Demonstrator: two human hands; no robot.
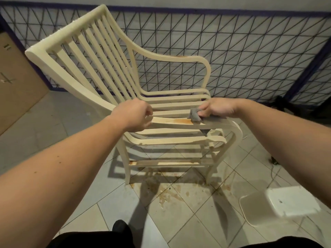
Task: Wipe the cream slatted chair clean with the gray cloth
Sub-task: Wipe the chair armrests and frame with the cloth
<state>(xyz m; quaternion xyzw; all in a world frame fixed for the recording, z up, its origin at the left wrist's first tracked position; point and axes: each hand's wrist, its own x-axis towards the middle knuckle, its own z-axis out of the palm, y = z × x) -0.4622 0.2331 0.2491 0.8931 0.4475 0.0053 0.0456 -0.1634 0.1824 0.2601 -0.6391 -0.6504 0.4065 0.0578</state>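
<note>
The cream slatted chair (114,68) fills the middle and upper left of the frame, standing on a pale tiled floor (188,230) with its tall slatted back leaning toward the upper left and its seat slats running across the centre. The nearer armrest crosses the middle of the picture, and both hands are on it. The left hand (133,116), just left of centre, has its fingers curled round the near armrest where it meets the back. The right hand (217,108), right of centre, pinches the gray cloth (194,115) between curled fingers and thumb and presses it down on the same armrest, near its front end. Between the two hands an orange-brown stain (180,121) lies on the top of the armrest, its right edge touching the cloth. A similar brownish mark shows on the far armrest at upper centre, and brown spatter (168,196) spreads over the tiles under and in front of the chair, at lower centre. A white plastic stool (279,204), blurred, sits at the lower right. Behind the chair a dark wire-mesh fence (232,51) with a purple frame runs across the top of the frame, and a brown cardboard sheet (16,83) leans at the left edge.
</note>
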